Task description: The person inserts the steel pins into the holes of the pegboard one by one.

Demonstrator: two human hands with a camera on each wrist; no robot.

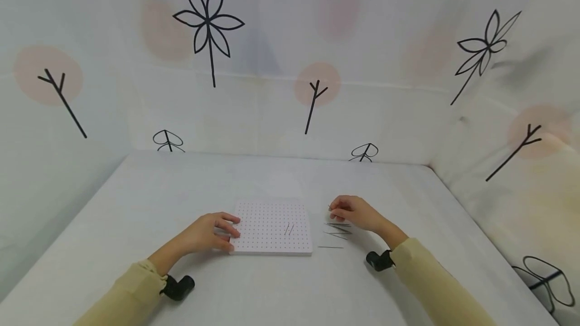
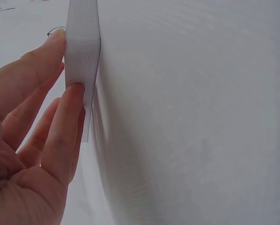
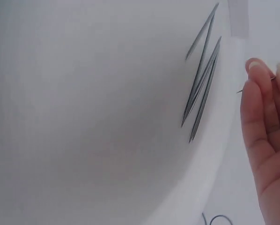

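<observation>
A white pegboard (image 1: 272, 252) with rows of small holes lies on the table, and two thin metal pins (image 1: 287, 229) stand tilted in its right half. My left hand (image 1: 210, 233) rests at the board's left side with fingers spread; in the left wrist view its fingertips (image 2: 75, 91) touch the edge. Beyond the board's right side, my right hand (image 1: 355, 212) pinches one thin metal pin (image 3: 239, 91) between thumb and fingers, most of it hidden by them. Several loose metal pins (image 3: 203, 79) lie on the table just below that hand, some crossing each other.
A single pin (image 1: 331, 247) lies apart, nearer the board's front right corner. The white table (image 1: 281, 291) meets a cloth backdrop (image 1: 272, 114) printed with plants behind and at the sides. Black wrist cameras (image 1: 178, 288) hang under both sleeves.
</observation>
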